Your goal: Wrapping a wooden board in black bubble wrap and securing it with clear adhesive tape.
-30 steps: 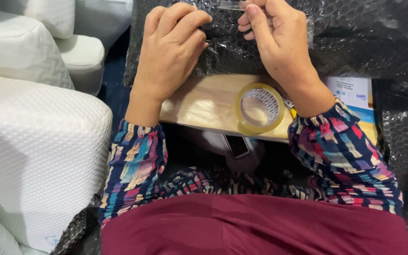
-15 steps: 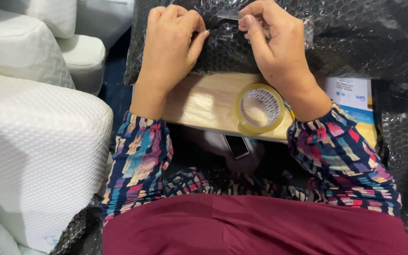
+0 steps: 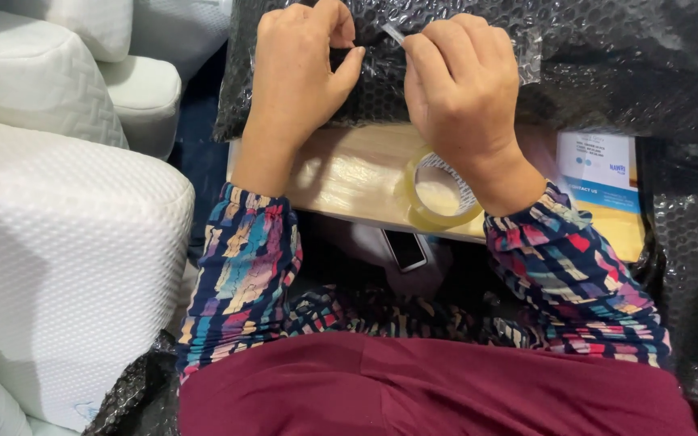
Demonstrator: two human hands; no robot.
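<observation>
Near the top centre of the frame, the right hand pinches a short strip of clear tape between thumb and forefinger; the strip sticks out up and to the left of the fingertips, over the black bubble wrap. The left hand, just left of it, is curled with its fingertips pressed on the wrap, its thumb pointing toward the strip; it seems to hold the wrap down, though whether it grips a fold I cannot tell. The tape roll lies below the right wrist on a wooden board, in the middle of the frame. White pillows fill the left side. A phone lies under the board's near edge.
</observation>
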